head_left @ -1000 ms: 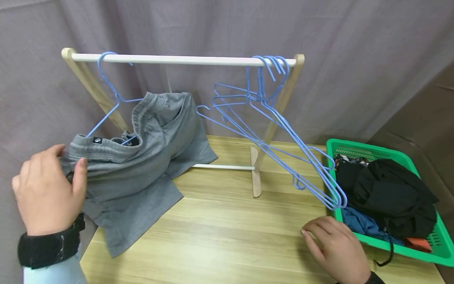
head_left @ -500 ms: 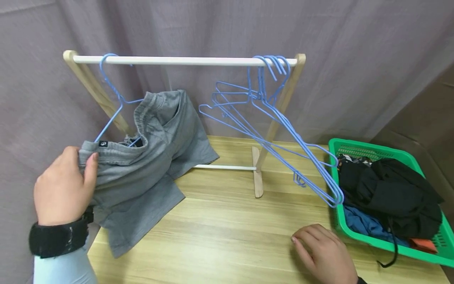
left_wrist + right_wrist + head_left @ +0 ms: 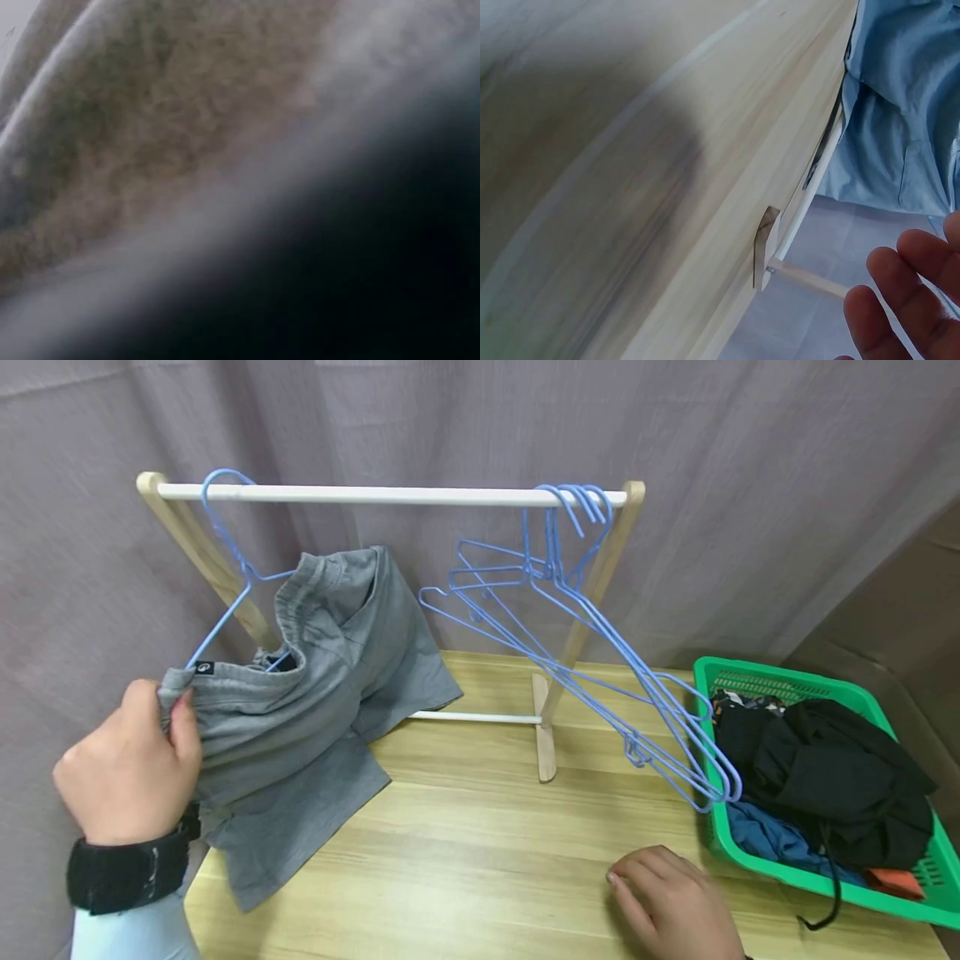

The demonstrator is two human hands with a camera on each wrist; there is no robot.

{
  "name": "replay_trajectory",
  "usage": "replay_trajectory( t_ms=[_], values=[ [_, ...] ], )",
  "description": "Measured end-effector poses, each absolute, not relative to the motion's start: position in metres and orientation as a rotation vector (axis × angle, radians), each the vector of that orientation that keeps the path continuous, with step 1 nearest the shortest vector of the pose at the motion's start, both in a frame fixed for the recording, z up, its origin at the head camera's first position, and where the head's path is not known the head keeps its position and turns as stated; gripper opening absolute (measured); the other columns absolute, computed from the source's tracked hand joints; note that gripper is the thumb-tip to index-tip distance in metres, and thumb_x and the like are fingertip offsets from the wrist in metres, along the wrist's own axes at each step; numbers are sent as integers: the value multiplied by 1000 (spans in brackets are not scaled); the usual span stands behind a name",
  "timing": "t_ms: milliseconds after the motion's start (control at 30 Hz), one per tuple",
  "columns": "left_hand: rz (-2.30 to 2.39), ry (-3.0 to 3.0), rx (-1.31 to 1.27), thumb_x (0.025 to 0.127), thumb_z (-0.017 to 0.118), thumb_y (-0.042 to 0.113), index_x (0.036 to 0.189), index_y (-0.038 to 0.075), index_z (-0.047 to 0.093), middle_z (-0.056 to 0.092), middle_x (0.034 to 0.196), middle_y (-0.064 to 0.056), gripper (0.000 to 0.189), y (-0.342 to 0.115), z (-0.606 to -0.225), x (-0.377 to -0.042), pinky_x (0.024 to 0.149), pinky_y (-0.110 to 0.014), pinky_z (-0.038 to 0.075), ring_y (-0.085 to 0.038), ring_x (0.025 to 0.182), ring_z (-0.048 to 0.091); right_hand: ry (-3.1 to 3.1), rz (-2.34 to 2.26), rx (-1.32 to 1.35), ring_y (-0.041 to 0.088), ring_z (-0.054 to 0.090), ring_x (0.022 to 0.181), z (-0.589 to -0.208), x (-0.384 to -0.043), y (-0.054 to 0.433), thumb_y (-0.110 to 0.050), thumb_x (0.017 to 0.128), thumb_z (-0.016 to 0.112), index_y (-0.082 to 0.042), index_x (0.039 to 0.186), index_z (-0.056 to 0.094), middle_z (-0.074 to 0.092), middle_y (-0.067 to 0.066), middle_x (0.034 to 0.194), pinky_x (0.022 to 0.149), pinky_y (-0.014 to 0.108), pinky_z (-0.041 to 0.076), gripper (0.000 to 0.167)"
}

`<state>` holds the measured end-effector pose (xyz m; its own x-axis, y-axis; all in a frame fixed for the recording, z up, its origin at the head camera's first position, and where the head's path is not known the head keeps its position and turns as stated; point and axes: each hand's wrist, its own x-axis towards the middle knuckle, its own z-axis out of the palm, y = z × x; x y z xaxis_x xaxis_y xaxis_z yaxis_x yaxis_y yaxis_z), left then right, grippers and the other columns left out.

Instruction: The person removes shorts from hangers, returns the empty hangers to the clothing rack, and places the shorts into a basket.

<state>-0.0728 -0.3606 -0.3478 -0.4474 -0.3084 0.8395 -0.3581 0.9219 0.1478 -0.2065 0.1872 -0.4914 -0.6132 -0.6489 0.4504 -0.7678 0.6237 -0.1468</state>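
Grey shorts (image 3: 300, 693) hang from a blue wire hanger (image 3: 222, 625) on the left of the rack. The hanger's hook loops over the white bar, and its shoulders pass inside the waistband. My left hand (image 3: 127, 760) pinches the left end of the waistband between thumb and fingers. In the left wrist view, everything is close and too blurred to identify. My right hand (image 3: 671, 902) is low over the right front of the table, holding nothing. Its loosely bent fingers (image 3: 907, 300) show in the right wrist view.
The small rack has a white bar (image 3: 390, 495) and wooden posts. Several blue wire hangers (image 3: 600, 618) hang at its right end, reaching over a green basket (image 3: 795, 670) of dark clothes (image 3: 832, 777). A black cord (image 3: 834, 893) trails onto the wooden table (image 3: 465, 843).
My left hand has moved right and gathered the waistband's left end in a pinch. The shorts' hanger has shifted slightly on the bar. My right hand has drifted left and down.
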Motion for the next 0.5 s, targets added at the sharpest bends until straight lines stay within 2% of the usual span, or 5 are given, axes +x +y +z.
replay_trajectory(
  t_ms=[167,300,500],
  values=[
    [91,-1977,485,113,50,42,96,-5,58,58,71,-31,51,-362,-349,-70,40,-62,21,-56,47,46,-2476,515,1149,7,70,89,-495,-202,184,-23,89,87,-29,92,77,69,-19,94,76,37,60,12],
    [89,-1886,485,111,52,42,94,-5,60,59,71,-31,51,-361,-349,-67,42,-62,20,-55,47,45,-2488,529,1137,5,68,89,-495,-198,178,-22,86,90,-30,91,77,68,-21,94,76,34,60,17],
    [63,-1720,430,102,56,38,87,-8,63,57,67,-32,49,-347,-344,-60,44,-61,14,-54,45,39,-2452,572,1151,2,67,88,-499,-194,172,-24,89,88,-32,92,77,67,-23,95,76,30,58,13]
  ],
)
